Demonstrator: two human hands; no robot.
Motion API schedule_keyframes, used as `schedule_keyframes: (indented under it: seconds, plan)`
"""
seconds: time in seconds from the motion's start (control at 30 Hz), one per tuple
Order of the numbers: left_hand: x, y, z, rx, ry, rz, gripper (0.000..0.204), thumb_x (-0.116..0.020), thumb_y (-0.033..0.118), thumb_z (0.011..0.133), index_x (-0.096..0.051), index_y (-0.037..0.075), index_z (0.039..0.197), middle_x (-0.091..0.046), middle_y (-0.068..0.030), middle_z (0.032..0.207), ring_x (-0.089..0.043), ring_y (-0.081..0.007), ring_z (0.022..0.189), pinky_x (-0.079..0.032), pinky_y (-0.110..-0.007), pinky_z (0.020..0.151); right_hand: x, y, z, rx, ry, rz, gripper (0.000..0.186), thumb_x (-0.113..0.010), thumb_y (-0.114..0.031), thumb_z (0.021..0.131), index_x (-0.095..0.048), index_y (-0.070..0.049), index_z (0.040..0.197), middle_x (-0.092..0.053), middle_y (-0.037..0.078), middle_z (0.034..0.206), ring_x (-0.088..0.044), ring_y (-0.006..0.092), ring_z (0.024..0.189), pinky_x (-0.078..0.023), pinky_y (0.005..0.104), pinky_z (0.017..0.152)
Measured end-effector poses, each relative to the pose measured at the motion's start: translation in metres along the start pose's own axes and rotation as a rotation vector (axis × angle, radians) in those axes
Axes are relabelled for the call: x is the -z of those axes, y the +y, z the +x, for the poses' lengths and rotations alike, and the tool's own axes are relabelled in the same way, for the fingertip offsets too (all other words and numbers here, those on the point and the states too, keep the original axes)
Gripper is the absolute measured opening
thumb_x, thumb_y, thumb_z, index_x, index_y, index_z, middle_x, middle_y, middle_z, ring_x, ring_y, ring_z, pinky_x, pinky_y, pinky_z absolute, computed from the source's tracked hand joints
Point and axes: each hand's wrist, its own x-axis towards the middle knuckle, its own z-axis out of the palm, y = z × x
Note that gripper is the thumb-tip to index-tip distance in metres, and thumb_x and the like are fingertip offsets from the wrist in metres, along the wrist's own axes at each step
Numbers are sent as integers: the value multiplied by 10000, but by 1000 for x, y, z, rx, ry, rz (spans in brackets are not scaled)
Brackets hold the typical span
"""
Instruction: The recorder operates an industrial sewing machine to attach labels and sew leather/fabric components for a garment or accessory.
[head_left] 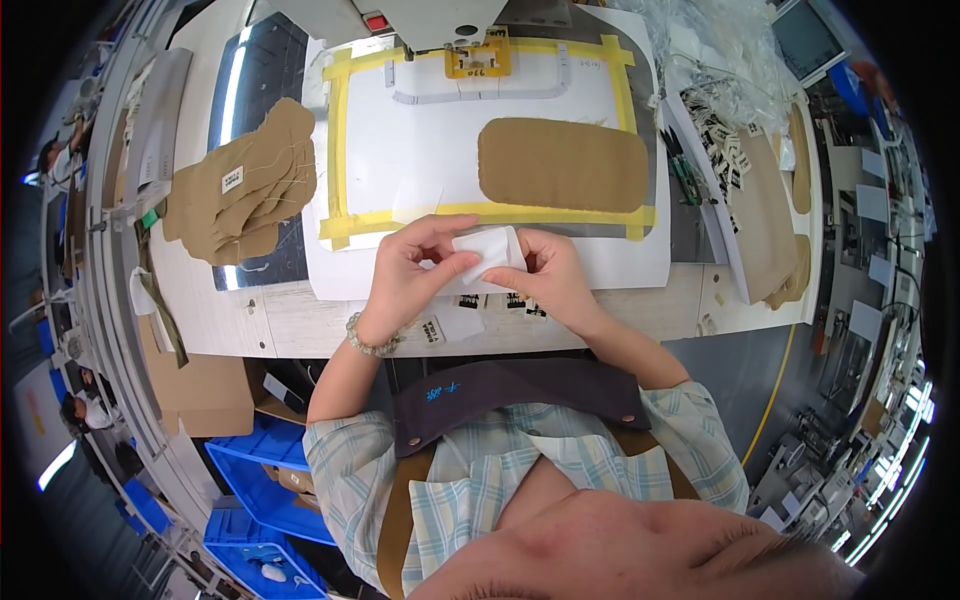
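Between my two hands, above the near edge of the table, is a small folded white slip (485, 250); whether it is paper or thin cloth I cannot tell. My left hand (412, 272) pinches its left side with thumb and fingertips. On the other side my right hand (556, 278) grips the right edge, fingers curled behind it. Beyond them a brown rounded fabric panel (563, 165) lies flat on a white sheet (410, 150) bordered with yellow tape. Several small black-and-white labels (432, 330) are on the table just below my hands.
A sewing machine head (430, 20) with a yellow plate (478, 58) stands at the back. Stacked brown fabric pieces (240, 190) lie at left. On the right, a white tray (735, 255) holds many labels beside dark pens (682, 165). Blue crates (265, 475) are below left.
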Motion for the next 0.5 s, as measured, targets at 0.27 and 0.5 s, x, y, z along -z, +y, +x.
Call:
schedule_keyframes:
  seconds: [0.27, 0.5]
  plan:
    - [28, 3, 18, -45, 105, 149, 295, -768, -20, 803, -680, -7, 1084, -617, 28, 735, -563, -31, 671, -457, -184, 625, -16, -15, 11, -106, -80, -9, 219, -763, -158, 864, -648, 14, 936, -617, 8, 726, -522, 38, 567, -405, 222, 478]
    - [79, 7, 83, -51, 240, 195, 159, -746, 65, 852, -704, -20, 980, -684, -21, 758, -621, -62, 693, -461, -186, 610, -20, -28, 58, -273, -317, 30, 439, -689, -315, 925, -573, 24, 1179, -655, 100, 738, -588, 128, 461, -421, 243, 421]
